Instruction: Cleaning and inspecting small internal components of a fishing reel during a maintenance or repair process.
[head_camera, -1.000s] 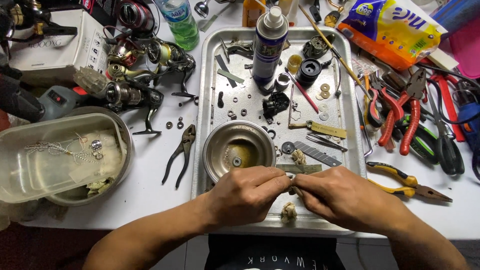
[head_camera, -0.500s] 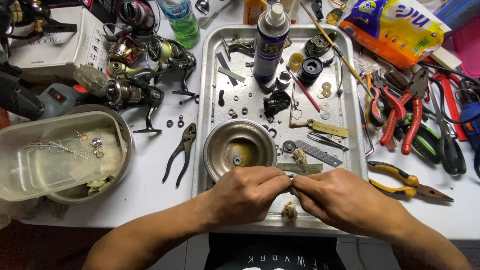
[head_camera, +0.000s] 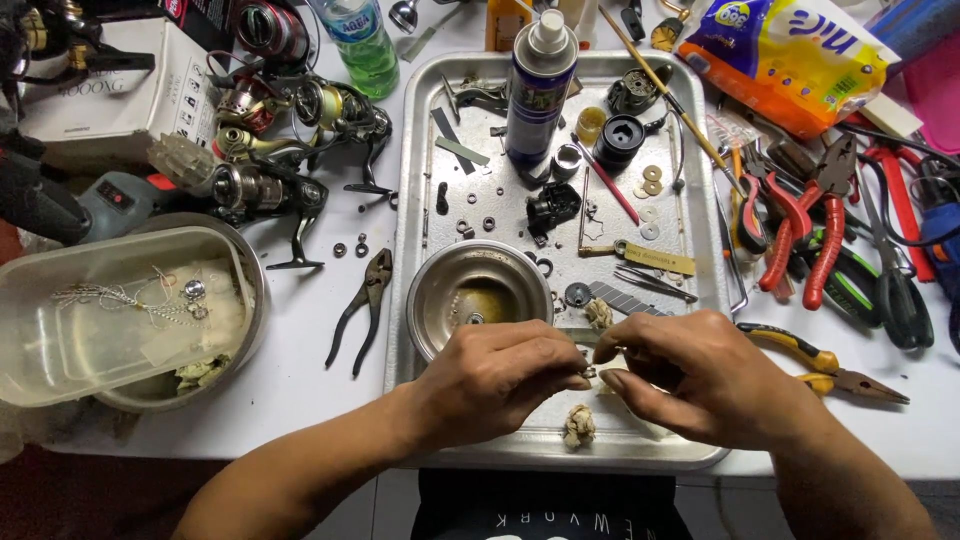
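Pinching a tiny part (head_camera: 590, 372), both hands' fingers (head_camera: 572, 382) meet above a cluttered metal tray (head_camera: 412, 160).

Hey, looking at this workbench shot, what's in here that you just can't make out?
All in the head view:
- The small part pinched between the left hand and right hand: hidden by the fingertips, too small to identify.
- Contents of the metal bowl: near rim covered by the left hand.
- Washers and rings on the metal tray: too small to tell apart.
- Snack bag: cut off by the top edge.
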